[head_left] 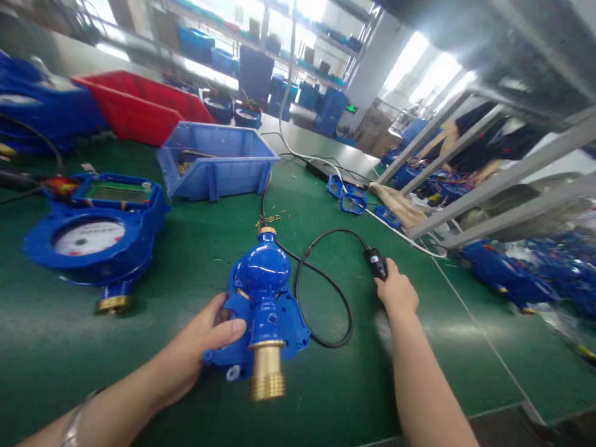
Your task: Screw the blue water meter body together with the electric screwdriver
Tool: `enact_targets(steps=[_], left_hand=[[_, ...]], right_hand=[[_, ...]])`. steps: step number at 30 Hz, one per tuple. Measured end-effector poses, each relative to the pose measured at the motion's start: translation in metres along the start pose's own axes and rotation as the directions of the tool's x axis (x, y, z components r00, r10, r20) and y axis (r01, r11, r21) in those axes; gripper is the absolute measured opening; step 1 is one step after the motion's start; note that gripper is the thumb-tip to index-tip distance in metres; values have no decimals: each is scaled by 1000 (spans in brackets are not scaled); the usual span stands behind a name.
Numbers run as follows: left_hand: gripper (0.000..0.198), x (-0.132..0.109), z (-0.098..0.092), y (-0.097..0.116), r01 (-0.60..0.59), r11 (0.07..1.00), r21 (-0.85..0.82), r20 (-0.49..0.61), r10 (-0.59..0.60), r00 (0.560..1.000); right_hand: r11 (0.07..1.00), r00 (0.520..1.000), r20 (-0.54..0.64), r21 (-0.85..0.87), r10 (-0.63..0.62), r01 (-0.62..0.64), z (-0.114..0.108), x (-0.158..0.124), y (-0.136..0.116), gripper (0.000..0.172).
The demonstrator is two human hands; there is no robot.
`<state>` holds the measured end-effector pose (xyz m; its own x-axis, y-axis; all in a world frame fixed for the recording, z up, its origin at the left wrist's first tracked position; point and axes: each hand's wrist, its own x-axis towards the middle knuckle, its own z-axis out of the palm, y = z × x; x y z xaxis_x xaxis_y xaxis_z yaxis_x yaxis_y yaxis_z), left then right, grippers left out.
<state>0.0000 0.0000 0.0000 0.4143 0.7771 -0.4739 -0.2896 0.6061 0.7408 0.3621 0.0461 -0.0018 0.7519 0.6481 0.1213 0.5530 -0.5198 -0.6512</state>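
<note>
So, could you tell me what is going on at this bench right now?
A person at a green table grips a blue water meter body with the left hand; its brass threaded end points toward the camera. The right hand closes on a small black plug at the end of a looped black cable. Another blue meter lies at the left.

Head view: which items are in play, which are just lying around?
In hand:
- blue meter body, gripped by the left hand
- black plug on the black cable, under the right hand

Lying about:
- second blue meter
- blue bin
- red bin
- small blue parts
</note>
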Motion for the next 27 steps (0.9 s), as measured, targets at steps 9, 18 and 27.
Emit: enact_targets(steps=[9, 18, 27], left_hand=[[68, 1, 2, 4, 78, 994, -73, -23, -80, 997], [56, 6, -4, 5, 165, 972, -166, 89, -152, 984], [59, 7, -6, 4, 155, 978, -142, 75, -146, 986]], right_hand=[[700, 923, -252, 601, -291, 385, -60, -26, -62, 65], [251, 896, 5, 960, -445, 119, -49, -101, -162, 29], [336, 785, 213, 942, -582, -6, 0, -110, -181, 36]])
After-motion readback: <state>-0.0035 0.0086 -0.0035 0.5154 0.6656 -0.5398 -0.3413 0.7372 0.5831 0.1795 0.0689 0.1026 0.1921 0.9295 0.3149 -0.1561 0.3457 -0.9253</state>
